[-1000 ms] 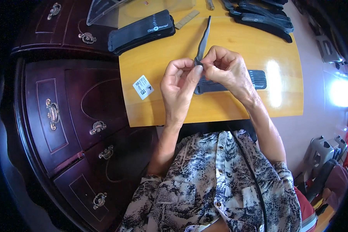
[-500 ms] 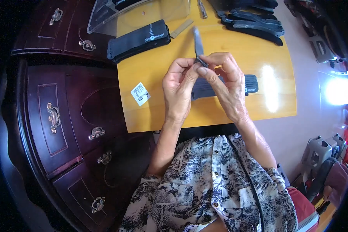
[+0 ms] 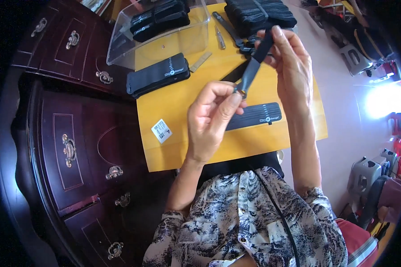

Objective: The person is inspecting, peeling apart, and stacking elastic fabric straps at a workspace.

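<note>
Between my two hands a black fabric strap (image 3: 252,71) is stretched at a slant above the table. My left hand (image 3: 209,118) is closed, pinching its lower end by a small buckle or ring. Up and to the right, my right hand (image 3: 295,66) pinches the strap's other end between thumb and fingers. A dark length also shows behind the strap, partly hidden by it. Below the hands lies a flat bundle of black straps (image 3: 257,116) with white print, its left end covered by my left hand. Another black bundle (image 3: 158,74) rests at the left.
A clear plastic bin (image 3: 113,51) holding black strap bundles (image 3: 159,20) stands at the far left of the yellow table (image 3: 165,155). A large strap pile (image 3: 259,18) lies at the back. Nearby are a slim screwdriver-like tool (image 3: 220,39), a tan strip (image 3: 201,61) and a white label (image 3: 161,131).
My hands were together at one end of the strap. The right hand has moved up and right, drawing the strap out from the left hand. The whole view has shifted a little.
</note>
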`<action>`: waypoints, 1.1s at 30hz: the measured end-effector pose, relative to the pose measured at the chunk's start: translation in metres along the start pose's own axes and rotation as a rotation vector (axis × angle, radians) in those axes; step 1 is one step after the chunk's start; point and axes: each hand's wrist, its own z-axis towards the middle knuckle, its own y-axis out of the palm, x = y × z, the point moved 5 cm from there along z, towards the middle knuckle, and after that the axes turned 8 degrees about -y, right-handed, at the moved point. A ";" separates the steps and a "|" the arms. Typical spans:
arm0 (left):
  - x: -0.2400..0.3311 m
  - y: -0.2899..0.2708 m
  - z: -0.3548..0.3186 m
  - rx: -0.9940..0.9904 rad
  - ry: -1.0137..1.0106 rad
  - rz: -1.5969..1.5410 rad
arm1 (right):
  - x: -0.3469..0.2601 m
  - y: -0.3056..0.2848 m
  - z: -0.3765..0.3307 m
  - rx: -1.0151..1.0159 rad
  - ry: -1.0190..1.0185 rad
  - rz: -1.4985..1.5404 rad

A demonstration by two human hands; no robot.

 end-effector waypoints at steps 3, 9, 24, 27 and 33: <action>0.005 -0.005 0.005 -0.022 0.060 0.039 | -0.002 0.004 0.015 -0.084 -0.013 -0.017; 0.017 -0.016 0.009 0.069 0.101 0.031 | 0.006 0.028 0.031 -0.120 -0.033 -0.036; -0.072 -0.141 -0.053 0.472 -0.209 0.112 | -0.107 -0.119 0.126 0.252 -0.479 -0.261; -0.067 -0.151 -0.054 0.523 -0.172 -0.008 | -0.105 -0.110 0.094 0.196 -0.490 -0.363; -0.057 -0.175 -0.064 0.542 -0.392 0.300 | -0.110 -0.081 0.028 0.085 -0.498 -0.387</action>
